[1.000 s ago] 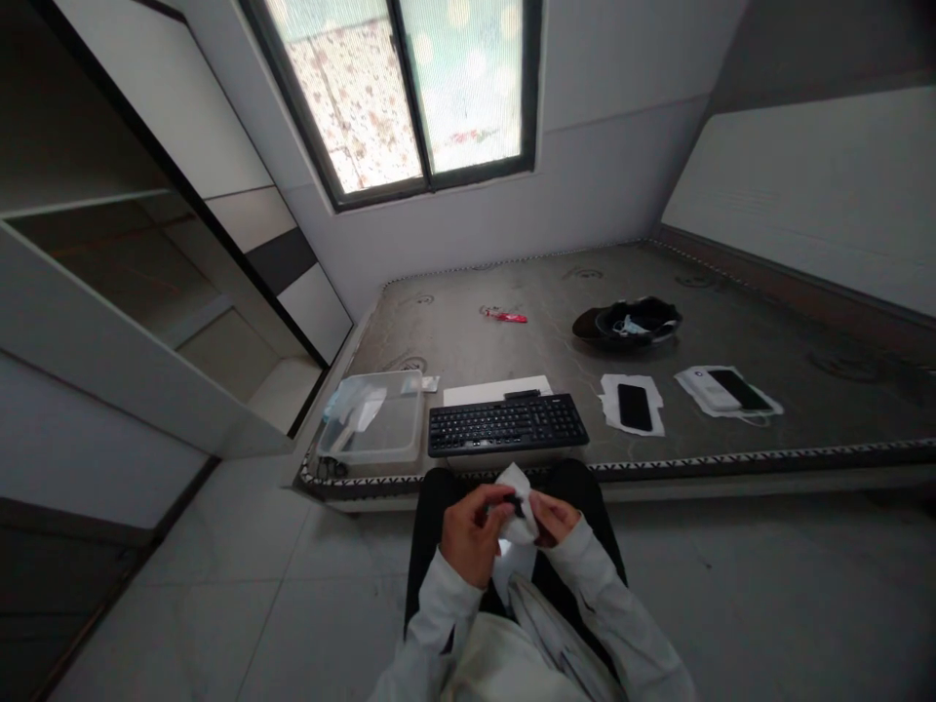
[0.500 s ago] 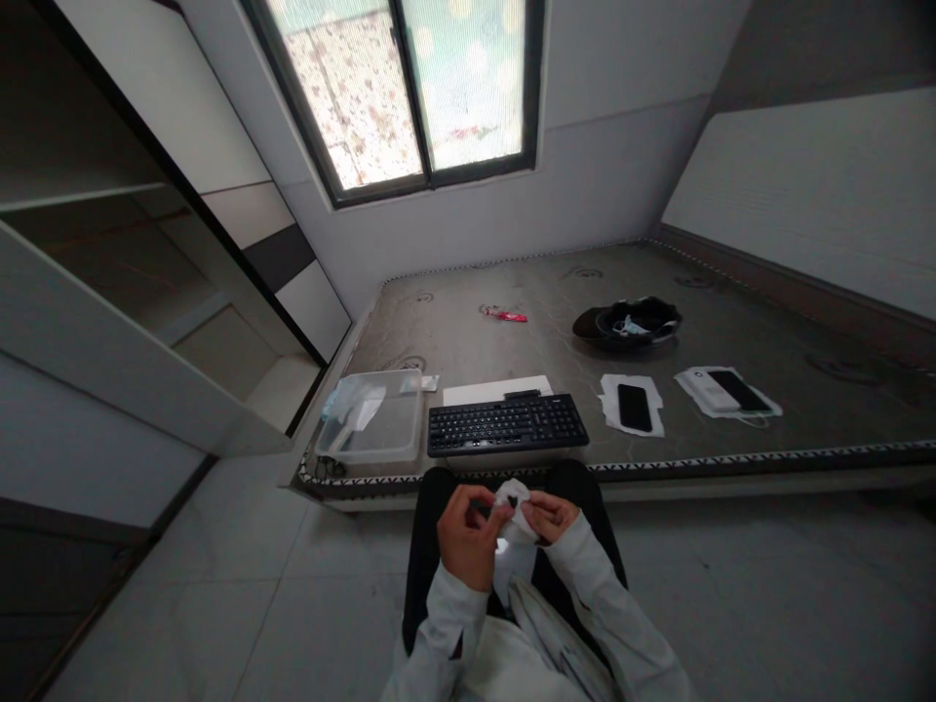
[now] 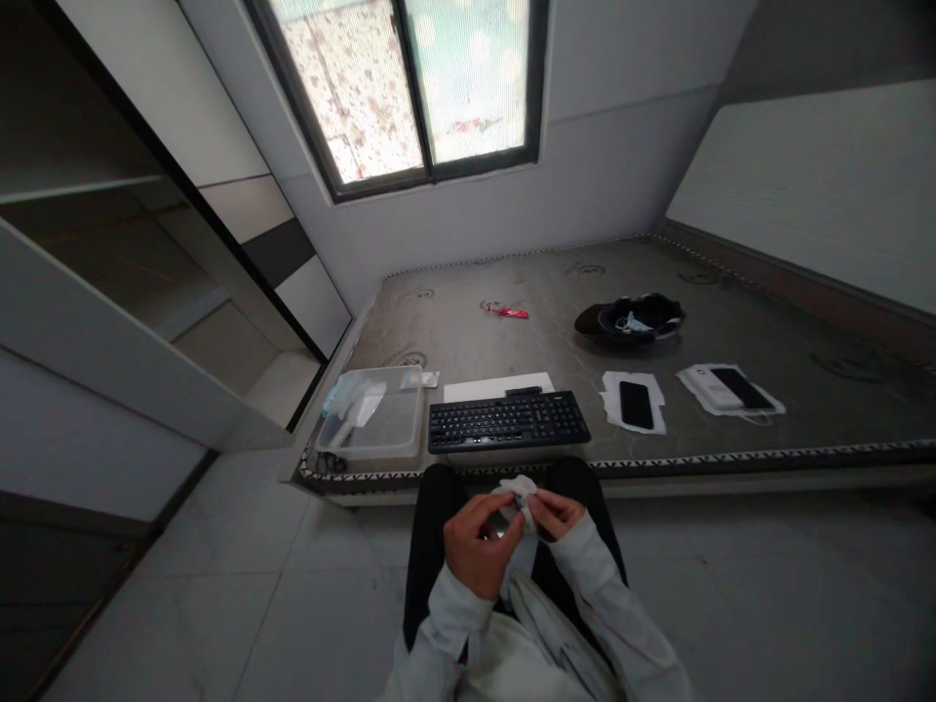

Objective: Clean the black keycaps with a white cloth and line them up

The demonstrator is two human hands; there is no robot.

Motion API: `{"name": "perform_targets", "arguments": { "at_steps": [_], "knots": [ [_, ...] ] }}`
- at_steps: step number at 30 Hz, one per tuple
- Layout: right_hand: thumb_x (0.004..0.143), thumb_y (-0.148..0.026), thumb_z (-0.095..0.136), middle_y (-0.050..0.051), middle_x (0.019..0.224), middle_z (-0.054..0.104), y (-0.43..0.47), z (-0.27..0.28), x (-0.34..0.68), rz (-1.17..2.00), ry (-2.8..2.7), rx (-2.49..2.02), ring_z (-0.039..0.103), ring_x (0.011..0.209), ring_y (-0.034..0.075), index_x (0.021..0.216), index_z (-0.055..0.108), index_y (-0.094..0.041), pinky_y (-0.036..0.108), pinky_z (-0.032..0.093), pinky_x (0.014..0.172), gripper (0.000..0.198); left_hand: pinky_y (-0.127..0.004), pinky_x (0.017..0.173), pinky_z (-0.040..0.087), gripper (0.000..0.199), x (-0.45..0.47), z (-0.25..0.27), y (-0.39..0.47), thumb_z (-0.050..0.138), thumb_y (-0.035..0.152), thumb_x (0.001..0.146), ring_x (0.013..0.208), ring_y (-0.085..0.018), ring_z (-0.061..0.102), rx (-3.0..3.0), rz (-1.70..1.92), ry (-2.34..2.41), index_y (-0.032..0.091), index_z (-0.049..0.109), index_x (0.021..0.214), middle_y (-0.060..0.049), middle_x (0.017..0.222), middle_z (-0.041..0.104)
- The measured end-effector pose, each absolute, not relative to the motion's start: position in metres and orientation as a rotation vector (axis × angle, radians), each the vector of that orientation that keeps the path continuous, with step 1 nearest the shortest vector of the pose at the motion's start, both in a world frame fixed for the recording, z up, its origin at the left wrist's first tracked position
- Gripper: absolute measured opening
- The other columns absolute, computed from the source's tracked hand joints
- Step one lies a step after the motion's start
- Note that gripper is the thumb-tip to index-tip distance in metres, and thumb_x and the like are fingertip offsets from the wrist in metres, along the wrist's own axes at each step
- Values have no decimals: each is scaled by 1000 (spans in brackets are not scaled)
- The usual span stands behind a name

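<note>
One crumpled white wipe [image 3: 521, 488] is pinched between two hands, left [image 3: 479, 544] and right [image 3: 557, 513], below one flat black keyboard [image 3: 508, 421].

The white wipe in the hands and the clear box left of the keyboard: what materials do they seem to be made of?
The white wipe, pinched between left hand and right hand, looks like soft tissue or thin cloth: matte and crumpled into folds. The clear box looks like rigid plastic: see-through walls with a faint sheen, things inside showing through.

Bright window [image 3: 409, 88] above mattress [image 3: 658, 380]; tiled floor [image 3: 241, 604].
</note>
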State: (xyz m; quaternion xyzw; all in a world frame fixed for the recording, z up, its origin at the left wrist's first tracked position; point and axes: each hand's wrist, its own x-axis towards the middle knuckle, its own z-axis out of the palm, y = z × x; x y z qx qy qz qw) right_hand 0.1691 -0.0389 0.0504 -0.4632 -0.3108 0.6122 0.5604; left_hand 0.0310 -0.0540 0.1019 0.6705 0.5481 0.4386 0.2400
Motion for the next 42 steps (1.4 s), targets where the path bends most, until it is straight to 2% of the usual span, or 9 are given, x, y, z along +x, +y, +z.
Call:
{"name": "perform_targets", "arguments": {
  "at_steps": [4, 9, 16, 20, 24, 28, 33, 39, 42],
  "knots": [
    [55, -53, 80, 6, 72, 77, -40, 49, 171, 1434, -732, -1105, 67, 58, 17, 81, 79, -19, 26, 54, 56, 43, -21, 48, 50, 23, 32, 106, -56, 65, 16, 74, 58, -13, 63, 2007, 1153, 1470, 22, 73, 94, -6, 90, 74],
    [55, -49, 82, 9, 82, 78, -40, 56, 173, 1503, -851, -1069, 71, 72, 24, 87, 78, -19, 34, 58, 68, 44, -24, 56, 53, 25, 29, 103, -56, 64, 15, 72, 59, -15, 65, 2084, 1103, 1423, 24, 74, 93, -7, 90, 74],
    [49, -56, 82, 10, 70, 77, -39, 53, 169, 1466, -731, -1168, 71, 60, 25, 77, 79, -19, 34, 58, 58, 47, -19, 42, 40, 12, 30, 112, -53, 69, 20, 67, 43, -7, 50, 1841, 1089, 1481, 18, 71, 79, -3, 75, 71],
    [49, -60, 80, 9, 74, 78, -41, 49, 163, 1453, -686, -1152, 71, 63, 25, 80, 78, -20, 33, 58, 58, 50, -17, 37, 32, 14, 31, 114, -55, 70, 24, 67, 39, -4, 42, 1674, 1137, 1515, 16, 69, 78, -2, 71, 70],
    [53, -62, 77, 8, 79, 78, -45, 48, 162, 1459, -683, -1097, 71, 68, 24, 82, 79, -20, 31, 58, 62, 51, -17, 38, 31, 18, 30, 108, -56, 69, 27, 69, 39, -4, 41, 1657, 1187, 1525, 17, 70, 83, -3, 71, 70],
    [54, -53, 81, 8, 79, 78, -45, 44, 163, 1503, -690, -1072, 71, 66, 23, 92, 77, -21, 31, 57, 60, 50, -17, 36, 32, 21, 29, 99, -56, 67, 30, 72, 37, -4, 42, 1604, 1173, 1492, 18, 70, 89, -3, 77, 72],
    [47, -53, 85, 11, 73, 78, -43, 40, 164, 1407, -620, -1158, 71, 61, 25, 80, 78, -19, 33, 58, 55, 48, -16, 35, 33, 23, 30, 98, -59, 70, 33, 72, 36, -5, 45, 1568, 1142, 1487, 19, 72, 90, -2, 68, 71],
    [50, -52, 83, 12, 74, 78, -46, 51, 163, 1223, -704, -1294, 72, 68, 28, 75, 78, -18, 36, 60, 60, 43, -18, 38, 41, 19, 31, 93, -60, 67, 35, 76, 39, -5, 50, 1501, 1199, 1459, 19, 66, 88, -8, 103, 73],
    [51, -55, 81, 12, 75, 78, -46, 53, 162, 1190, -716, -1310, 72, 68, 27, 75, 77, -16, 34, 59, 59, 45, -18, 34, 39, 20, 32, 88, -61, 65, 36, 78, 37, -4, 49, 1453, 1207, 1423, 20, 61, 89, -9, 108, 71]
  ]
}}
